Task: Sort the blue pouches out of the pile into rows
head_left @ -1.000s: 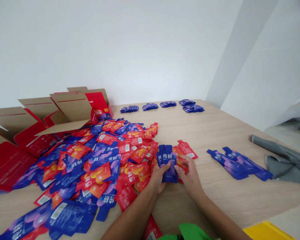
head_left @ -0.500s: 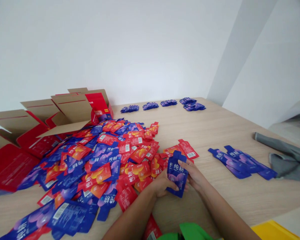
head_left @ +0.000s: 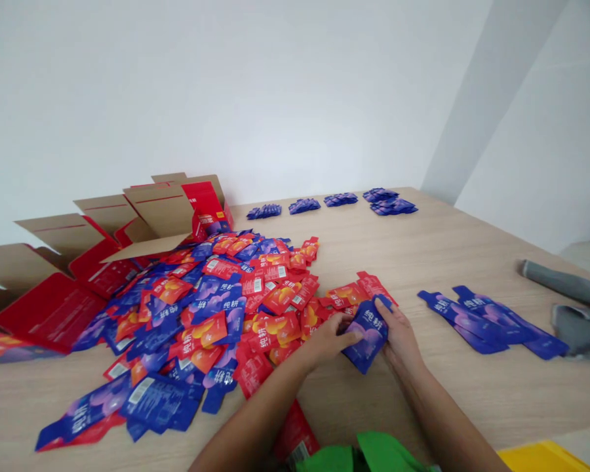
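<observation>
Both hands grip a blue sachet (head_left: 365,337) with purple fruit printed on it, held tilted above the table's front part. My left hand (head_left: 330,337) pinches its left side with the thumb on the front. My right hand (head_left: 397,328) holds its upper right side, fingers partly hidden behind. Whether more than one sachet is in the hands I cannot tell. Left of the hands spreads a mixed heap of blue sachets (head_left: 162,400) and red sachets (head_left: 275,331). A few blue sachets (head_left: 486,318) lie overlapping to the right.
Open red cartons (head_left: 54,308) stand at the left behind the heap. Several small stacks of blue sachets (head_left: 341,199) line the far side of the wooden table (head_left: 452,249). A grey cloth (head_left: 580,328) lies at the right edge, and something yellow (head_left: 545,457) shows at bottom right.
The sachet in my hands has turned from nearly upright to leaning right. My left hand has shifted up its side. The view has swung slightly left.
</observation>
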{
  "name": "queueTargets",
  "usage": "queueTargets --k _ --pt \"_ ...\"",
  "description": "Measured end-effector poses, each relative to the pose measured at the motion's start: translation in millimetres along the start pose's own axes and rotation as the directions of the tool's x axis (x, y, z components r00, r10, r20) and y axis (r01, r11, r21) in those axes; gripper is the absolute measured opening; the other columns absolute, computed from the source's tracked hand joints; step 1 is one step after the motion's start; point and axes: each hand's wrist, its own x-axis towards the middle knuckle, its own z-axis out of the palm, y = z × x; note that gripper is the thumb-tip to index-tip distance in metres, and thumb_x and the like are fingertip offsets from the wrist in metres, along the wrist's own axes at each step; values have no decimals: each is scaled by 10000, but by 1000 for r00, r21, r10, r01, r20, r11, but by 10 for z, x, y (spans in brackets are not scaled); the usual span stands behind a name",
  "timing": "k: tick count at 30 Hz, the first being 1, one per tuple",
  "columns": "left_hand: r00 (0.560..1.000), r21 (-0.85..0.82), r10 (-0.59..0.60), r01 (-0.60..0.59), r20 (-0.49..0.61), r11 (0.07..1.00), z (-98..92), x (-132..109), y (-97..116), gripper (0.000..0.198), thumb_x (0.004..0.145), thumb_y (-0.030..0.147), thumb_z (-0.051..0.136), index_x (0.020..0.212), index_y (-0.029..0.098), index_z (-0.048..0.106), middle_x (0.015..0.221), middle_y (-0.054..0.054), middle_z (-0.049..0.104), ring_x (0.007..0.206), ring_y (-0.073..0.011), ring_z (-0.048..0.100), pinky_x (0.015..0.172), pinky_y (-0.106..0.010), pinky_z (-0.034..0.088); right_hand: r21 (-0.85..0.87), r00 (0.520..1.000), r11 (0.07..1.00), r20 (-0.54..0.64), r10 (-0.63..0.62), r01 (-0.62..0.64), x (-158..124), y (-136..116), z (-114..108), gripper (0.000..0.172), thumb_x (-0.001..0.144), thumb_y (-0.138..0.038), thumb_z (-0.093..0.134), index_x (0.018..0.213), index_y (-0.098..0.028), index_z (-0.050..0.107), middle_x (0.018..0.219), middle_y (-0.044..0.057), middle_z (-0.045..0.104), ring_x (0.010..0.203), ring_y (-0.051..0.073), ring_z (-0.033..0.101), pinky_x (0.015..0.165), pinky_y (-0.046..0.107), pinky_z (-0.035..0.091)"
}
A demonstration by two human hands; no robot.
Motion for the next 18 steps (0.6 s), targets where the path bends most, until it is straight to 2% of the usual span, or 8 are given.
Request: queueTargets --k 4,6,8,10,11,14,16,18 --pt "992 19 128 -128 -13 992 -215 -31 258 293 673 211 756 950 176 666 1014 -104 678 977 -224 620 888 -341 450 26 998 999 -62 -23 24 81 -28 -110 352 578 -366 809 832 -208 626 690 -24 708 535 141 637 525 249 541" --pt "978 85 188 -180 -88 980 -435 -21 412 252 698 206 731 938 179 660 990 -102 687 964 -219 630 892 -343 456 24 997 1000 -74 -10 11 99 -20 -137 342 584 -366 802 834 -216 624 698 -22 714 541 150 648 533 261 554" --pt "944 267 251 -191 -212 945 -730 18 571 202 741 183 673 941 179 650 987 -95 696 964 -216 638 901 -343 462 34 996 999 -87 18 -16 102 -8 -140 341 585 -365 800 841 -221 628 699 -20 720 542 159 656 545 274 567" --pt "884 539 309 -80 -350 838 -1068 81 725 195 793 146 579 980 168 630 1025 -90 696 994 -207 637 912 -337 465 50 995 998 -92 50 -45 94 0 -125 349 575 -357 806 846 -219 636 699 -19 723 548 163 662 557 275 575" --pt "840 663 340 31 -423 748 -1239 120 797 202 819 149 536 1002 169 618 1044 -80 694 996 -196 639 905 -326 471 58 994 997 -92 64 -59 87 2 -113 354 566 -351 811 845 -217 639 696 -18 724 548 163 663 555 273 576" --pt "771 746 378 183 -513 640 -1686 275 980 246 836 129 478 1054 132 591 1131 -111 660 1069 -203 605 923 -316 450 66 990 993 -97 101 -95 59 -3 -68 355 542 -337 821 820 -214 638 663 -22 716 515 162 652 509 270 571" --pt "754 777 383 258 -534 574 -1892 422 1065 226 827 138 495 1025 117 602 1116 -128 662 1070 -225 599 917 -321 440 63 989 992 -91 118 -113 37 -7 -40 358 540 -341 820 821 -217 636 654 -23 714 502 168 650 481 274 566" --pt "752 804 378 328 -540 496 -2016 609 1116 181 819 164 521 957 108 624 1068 -145 676 1037 -254 610 894 -334 438 57 989 991 -74 127 -123 19 -7 -18 356 551 -349 815 831 -221 636 662 -17 719 525 184 665 489 285 572"
